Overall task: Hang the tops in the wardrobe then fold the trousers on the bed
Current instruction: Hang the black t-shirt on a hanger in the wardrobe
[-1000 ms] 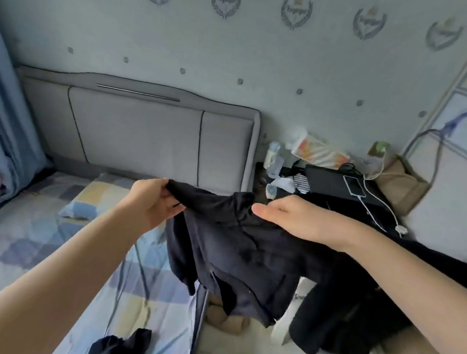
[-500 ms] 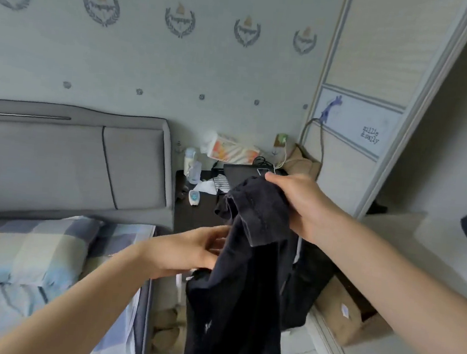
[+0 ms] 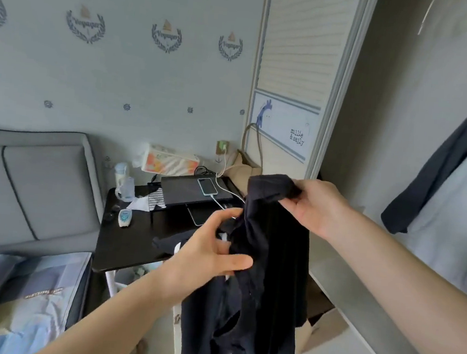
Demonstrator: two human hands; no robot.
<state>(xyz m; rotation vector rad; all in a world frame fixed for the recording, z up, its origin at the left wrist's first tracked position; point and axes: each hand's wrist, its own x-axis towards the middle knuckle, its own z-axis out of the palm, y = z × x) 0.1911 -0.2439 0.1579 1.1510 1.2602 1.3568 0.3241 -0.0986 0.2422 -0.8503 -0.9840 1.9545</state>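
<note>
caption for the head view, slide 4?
Right hand grips a black top by its upper edge, left hand holding its middle, before the open wardrobe.

A black top point(image 3: 262, 279) hangs limp in the air before the open wardrobe point(image 3: 396, 135), its upper edge bunched and lifted highest at the right, its crumpled body drooping in folds toward the floor.
</note>
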